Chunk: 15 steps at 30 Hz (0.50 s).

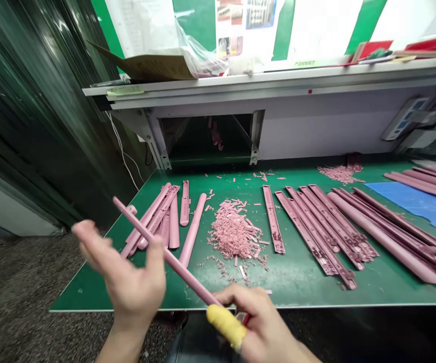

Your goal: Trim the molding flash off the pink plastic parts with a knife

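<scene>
A long, narrow pink plastic strip (187, 278) slants up and to the left in front of me. Its lower end is in my right hand (263, 322), whose fingers are closed round it, with a yellow cover on the thumb. Something small and red also shows in that hand, mostly hidden. My left hand (130, 282) is open beside the strip's upper half, fingers stretched out and slightly blurred. The left thumb overlaps the strip; whether it touches, I cannot tell. Beyond the hands lie a pile of pink trimmings (235, 234) and a single pink strip (193, 232).
Several pink plastic parts (174, 222) lie at the left of the green table (108, 287). More long parts (316, 227) are laid out to the right, near a blue sheet (410, 201). An opening (210, 146) under the shelf (240, 85) holds scraps.
</scene>
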Each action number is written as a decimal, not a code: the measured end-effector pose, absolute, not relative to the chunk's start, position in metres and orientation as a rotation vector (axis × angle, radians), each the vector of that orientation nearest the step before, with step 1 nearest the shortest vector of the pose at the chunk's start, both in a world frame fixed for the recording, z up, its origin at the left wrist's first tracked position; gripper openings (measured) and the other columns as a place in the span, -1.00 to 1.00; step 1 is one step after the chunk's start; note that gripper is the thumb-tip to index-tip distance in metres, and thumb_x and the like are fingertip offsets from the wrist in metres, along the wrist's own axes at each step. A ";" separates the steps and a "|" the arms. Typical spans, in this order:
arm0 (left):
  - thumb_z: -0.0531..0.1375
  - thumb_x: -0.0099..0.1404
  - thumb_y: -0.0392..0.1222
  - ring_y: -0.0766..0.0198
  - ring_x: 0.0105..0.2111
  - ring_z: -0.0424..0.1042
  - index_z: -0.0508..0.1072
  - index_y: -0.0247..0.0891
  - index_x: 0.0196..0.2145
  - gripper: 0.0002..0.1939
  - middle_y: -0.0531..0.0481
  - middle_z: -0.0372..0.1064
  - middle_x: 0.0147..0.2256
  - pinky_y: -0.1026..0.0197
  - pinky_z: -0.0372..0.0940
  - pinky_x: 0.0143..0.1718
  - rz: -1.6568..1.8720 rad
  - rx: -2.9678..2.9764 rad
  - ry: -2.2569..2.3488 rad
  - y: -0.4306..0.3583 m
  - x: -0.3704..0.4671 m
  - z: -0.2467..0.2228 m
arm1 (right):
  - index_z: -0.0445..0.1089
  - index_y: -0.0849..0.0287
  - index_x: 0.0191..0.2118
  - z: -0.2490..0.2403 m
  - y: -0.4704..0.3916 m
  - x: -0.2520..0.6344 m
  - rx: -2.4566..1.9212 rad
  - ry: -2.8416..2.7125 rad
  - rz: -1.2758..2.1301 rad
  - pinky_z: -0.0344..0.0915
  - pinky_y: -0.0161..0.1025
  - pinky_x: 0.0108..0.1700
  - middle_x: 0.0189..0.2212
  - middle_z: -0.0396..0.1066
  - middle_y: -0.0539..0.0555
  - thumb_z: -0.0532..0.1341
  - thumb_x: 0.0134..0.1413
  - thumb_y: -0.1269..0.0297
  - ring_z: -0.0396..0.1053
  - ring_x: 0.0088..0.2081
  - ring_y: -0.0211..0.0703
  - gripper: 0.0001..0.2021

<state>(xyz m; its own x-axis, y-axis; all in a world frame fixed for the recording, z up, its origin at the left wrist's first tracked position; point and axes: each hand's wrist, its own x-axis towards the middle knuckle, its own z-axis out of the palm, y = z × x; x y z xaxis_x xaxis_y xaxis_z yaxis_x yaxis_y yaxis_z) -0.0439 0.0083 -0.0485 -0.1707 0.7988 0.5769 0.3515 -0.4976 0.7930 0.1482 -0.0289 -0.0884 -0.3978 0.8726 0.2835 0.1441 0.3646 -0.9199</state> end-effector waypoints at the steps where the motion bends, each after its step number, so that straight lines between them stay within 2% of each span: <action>1: 0.27 0.21 -0.18 0.00 0.19 0.15 0.00 0.20 0.27 -0.22 0.03 0.18 0.20 -0.11 -0.08 0.22 1.597 2.092 1.327 0.003 -0.044 -0.054 | 0.40 0.20 -0.40 -0.082 -0.026 0.156 -0.965 -1.780 1.163 0.20 -0.39 -0.50 -0.59 0.40 -0.01 0.18 0.17 0.13 0.28 -0.56 -0.31 -0.75; 3: 0.30 0.15 -0.29 -0.06 0.09 0.31 0.17 0.08 0.23 -0.26 -0.04 0.36 0.10 -0.16 -0.08 0.22 1.273 2.676 1.140 -0.008 -0.045 -0.058 | 0.36 0.19 -0.43 -0.069 -0.022 0.174 -0.996 -1.770 1.368 0.19 -0.38 -0.48 -0.57 0.38 -0.02 0.19 0.16 0.10 0.26 -0.54 -0.31 -0.73; 5: 0.24 0.19 -0.36 0.01 -0.04 0.44 0.21 -0.01 0.23 -0.32 -0.07 0.47 -0.02 -0.04 0.15 0.12 0.903 2.909 0.898 -0.014 -0.049 -0.054 | 0.34 0.18 -0.34 -0.061 -0.019 0.190 -0.902 -1.736 1.595 0.22 -0.36 -0.42 -0.51 0.39 -0.02 0.16 0.19 0.05 0.28 -0.50 -0.30 -0.73; 7: 0.20 0.21 -0.39 0.07 -0.13 0.50 0.13 -0.06 0.26 -0.30 -0.10 0.50 -0.06 0.11 0.34 -0.08 0.733 2.872 0.828 -0.012 -0.057 -0.045 | 0.33 0.14 -0.19 -0.059 -0.017 0.201 -0.872 -1.726 1.595 0.24 -0.34 -0.40 -0.45 0.39 -0.01 0.07 0.26 0.02 0.30 -0.49 -0.30 -0.71; 8: 0.19 0.22 -0.38 0.07 -0.14 0.50 0.08 -0.04 0.28 -0.28 -0.11 0.49 -0.04 0.13 0.37 -0.14 0.674 2.861 0.851 -0.009 -0.062 -0.040 | 0.32 0.13 -0.14 -0.061 -0.017 0.204 -0.896 -1.761 1.483 0.23 -0.34 -0.39 -0.43 0.39 0.00 0.02 0.29 0.02 0.30 -0.49 -0.29 -0.70; 10: 0.13 0.25 -0.39 0.02 -0.06 0.46 0.06 0.03 0.28 -0.29 -0.12 0.43 0.03 0.06 0.35 -0.08 0.549 2.891 0.916 0.000 -0.071 -0.030 | 0.35 0.12 -0.14 -0.066 -0.016 0.205 -0.959 -1.913 1.124 0.19 -0.32 -0.38 -0.43 0.39 0.01 -0.05 0.34 0.05 0.29 -0.46 -0.27 -0.67; 13: 0.06 0.28 -0.43 -0.03 0.12 0.30 0.11 0.09 0.26 -0.33 -0.05 0.33 0.13 -0.11 0.10 0.16 0.365 2.972 0.866 0.009 -0.078 -0.017 | 0.41 0.16 -0.24 -0.072 -0.012 0.195 -0.942 -2.218 0.534 0.08 -0.29 -0.45 -0.51 0.35 0.03 0.00 0.23 -0.15 0.25 -0.48 -0.21 -0.54; 15: 0.03 0.28 -0.44 -0.03 0.18 0.21 0.12 0.07 0.26 -0.34 -0.01 0.28 0.16 -0.15 -0.09 0.24 0.273 3.027 0.790 0.010 -0.077 -0.009 | 0.41 0.18 -0.31 -0.071 -0.008 0.185 -0.924 -2.327 0.213 -0.03 -0.26 -0.51 -0.56 0.30 0.02 0.03 0.13 -0.26 0.19 -0.53 -0.21 -0.45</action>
<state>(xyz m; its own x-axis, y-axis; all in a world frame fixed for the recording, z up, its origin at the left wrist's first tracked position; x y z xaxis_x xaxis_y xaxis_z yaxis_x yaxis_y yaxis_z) -0.0772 0.0103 -0.0095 0.8583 0.4852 0.1671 0.4849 -0.8734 0.0452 0.1853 -0.0075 -0.0713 -0.5642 0.6659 0.4880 0.5664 0.7423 -0.3580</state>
